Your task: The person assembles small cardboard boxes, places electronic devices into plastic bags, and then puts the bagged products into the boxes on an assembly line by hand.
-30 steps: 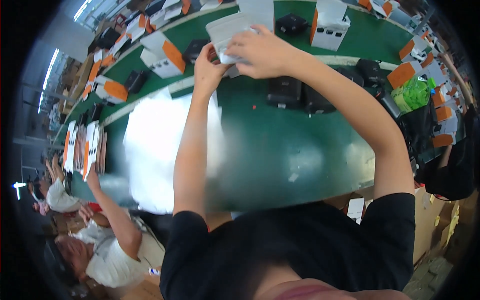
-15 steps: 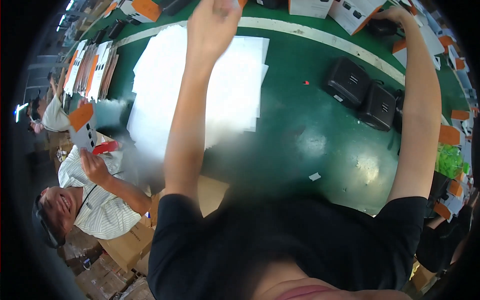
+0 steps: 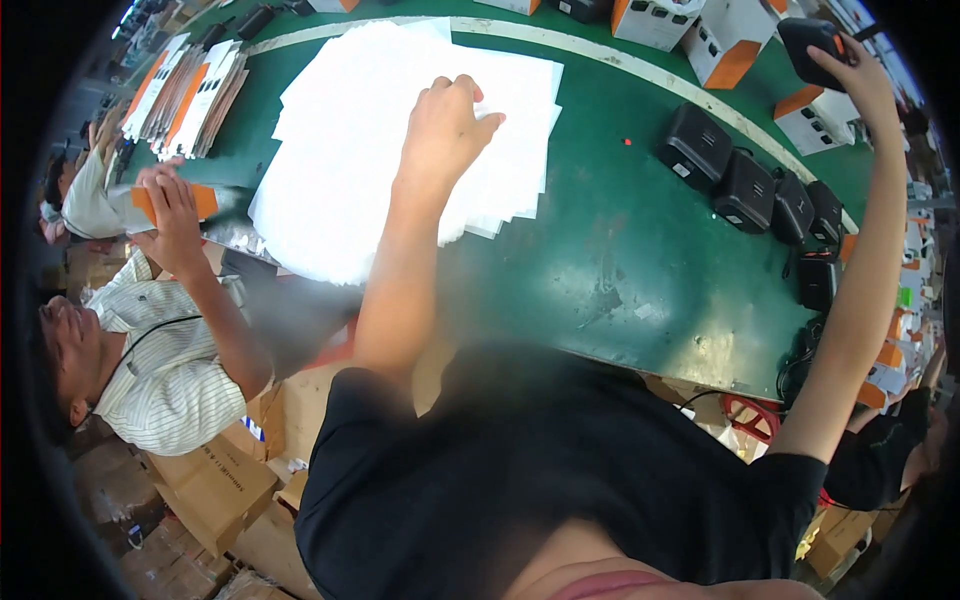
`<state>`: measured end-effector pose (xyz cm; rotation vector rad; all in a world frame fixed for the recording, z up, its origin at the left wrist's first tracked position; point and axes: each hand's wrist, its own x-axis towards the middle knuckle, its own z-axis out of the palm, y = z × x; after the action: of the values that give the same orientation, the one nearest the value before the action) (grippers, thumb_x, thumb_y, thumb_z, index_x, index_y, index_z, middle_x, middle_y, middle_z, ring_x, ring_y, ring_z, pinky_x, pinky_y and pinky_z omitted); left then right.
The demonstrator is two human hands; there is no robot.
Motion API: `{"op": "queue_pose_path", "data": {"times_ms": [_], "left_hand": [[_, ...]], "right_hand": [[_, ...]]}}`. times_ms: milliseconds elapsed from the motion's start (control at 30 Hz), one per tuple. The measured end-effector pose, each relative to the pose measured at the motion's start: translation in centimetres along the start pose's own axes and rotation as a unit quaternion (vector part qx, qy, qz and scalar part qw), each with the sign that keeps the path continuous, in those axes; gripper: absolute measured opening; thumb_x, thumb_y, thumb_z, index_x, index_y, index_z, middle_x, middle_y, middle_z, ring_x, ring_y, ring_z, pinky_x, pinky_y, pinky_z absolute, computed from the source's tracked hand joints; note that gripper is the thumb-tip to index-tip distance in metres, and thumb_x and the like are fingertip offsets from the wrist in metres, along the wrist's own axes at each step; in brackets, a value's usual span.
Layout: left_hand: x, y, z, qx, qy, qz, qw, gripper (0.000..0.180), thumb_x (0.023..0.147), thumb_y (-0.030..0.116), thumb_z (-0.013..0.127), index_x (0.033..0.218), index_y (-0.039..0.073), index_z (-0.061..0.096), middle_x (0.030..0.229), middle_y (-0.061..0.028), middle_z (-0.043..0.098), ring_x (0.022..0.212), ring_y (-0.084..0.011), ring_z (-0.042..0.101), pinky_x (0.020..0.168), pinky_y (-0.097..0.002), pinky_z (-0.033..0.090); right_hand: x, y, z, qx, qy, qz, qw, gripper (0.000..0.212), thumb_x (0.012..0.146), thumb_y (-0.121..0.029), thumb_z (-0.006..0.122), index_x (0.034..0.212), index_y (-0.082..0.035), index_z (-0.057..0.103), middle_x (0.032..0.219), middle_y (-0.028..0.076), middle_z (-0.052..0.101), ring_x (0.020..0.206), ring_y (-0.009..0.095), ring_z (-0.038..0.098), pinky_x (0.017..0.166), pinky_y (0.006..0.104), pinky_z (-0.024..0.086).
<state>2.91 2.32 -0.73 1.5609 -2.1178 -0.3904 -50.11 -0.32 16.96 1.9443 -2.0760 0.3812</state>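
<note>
My left hand (image 3: 447, 125) rests on a big stack of white paper sheets (image 3: 370, 130) spread on the green table (image 3: 620, 260), fingers curled and pinching at the top sheet. My right hand (image 3: 850, 75) is stretched far out to the upper right and grips a small black device (image 3: 812, 40). A row of black boxy devices (image 3: 750, 190) sits on the table between the two arms.
White-and-orange boxes (image 3: 730, 40) line the far side of the table. Flat orange-and-white cartons (image 3: 185, 90) lie stacked at the left. A person in a striped shirt (image 3: 160, 370) stands at the left holding an orange-and-white piece. Cardboard boxes (image 3: 210, 480) stand below.
The view has swung down toward the paper stack. My left hand has come down onto the sheets, and my right arm has reached out to the right, where it now holds the black device.
</note>
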Motion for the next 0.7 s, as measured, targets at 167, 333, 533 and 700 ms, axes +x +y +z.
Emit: {"op": "queue_pose_path", "data": {"times_ms": [167, 333, 533, 700], "left_hand": [[0.1, -0.6, 1.0, 0.018, 0.073, 0.054, 0.996, 0.032, 0.088, 0.026, 0.073, 0.103, -0.003, 0.068, 0.098, -0.0213, 0.069, 0.086, -0.0340, 0.068, 0.080, -0.0405, 0.054], [1.0, -0.7, 1.4, -0.114, 0.078, -0.002, 0.990, 0.026, 0.089, 0.024, 0.073, 0.093, -0.002, 0.072, 0.083, -0.0182, 0.072, 0.080, -0.0271, 0.071, 0.077, -0.0362, 0.055], [0.8, 2.6, 0.9, -0.304, 0.042, -0.037, 0.951, 0.025, 0.089, 0.020, 0.075, 0.094, -0.004, 0.072, 0.081, -0.0083, 0.071, 0.074, -0.0161, 0.067, 0.073, -0.0292, 0.053], [0.6, 3.5, 2.1, -0.505, -0.016, -0.011, 0.863, 0.026, 0.091, 0.020, 0.075, 0.095, -0.005, 0.069, 0.085, -0.0036, 0.068, 0.071, -0.0107, 0.058, 0.070, -0.0242, 0.048]], "right_hand": [[-12.9, -11.9, -1.8, 0.345, 0.059, 0.120, 0.929, 0.052, 0.080, -0.039, 0.084, 0.116, -0.003, 0.072, 0.098, 0.005, 0.070, 0.089, 0.010, 0.061, 0.084, 0.0239, 0.044], [-19.9, -19.1, 8.1, 0.757, 0.007, 0.165, 0.632, 0.045, 0.087, -0.024, 0.079, 0.123, -0.002, 0.063, 0.115, 0.006, 0.069, 0.100, 0.011, 0.063, 0.091, 0.0248, 0.047], [-23.2, -21.9, 8.5, 0.818, -0.062, 0.273, 0.502, 0.044, 0.092, -0.043, 0.069, 0.117, -0.007, 0.064, 0.108, 0.002, 0.070, 0.098, 0.011, 0.067, 0.083, 0.0268, 0.054], [-22.6, -21.5, 8.4, 0.875, -0.006, 0.231, 0.425, 0.043, 0.092, -0.045, 0.069, 0.118, -0.010, 0.063, 0.109, 0.003, 0.069, 0.097, 0.014, 0.068, 0.089, 0.0317, 0.057]]}}
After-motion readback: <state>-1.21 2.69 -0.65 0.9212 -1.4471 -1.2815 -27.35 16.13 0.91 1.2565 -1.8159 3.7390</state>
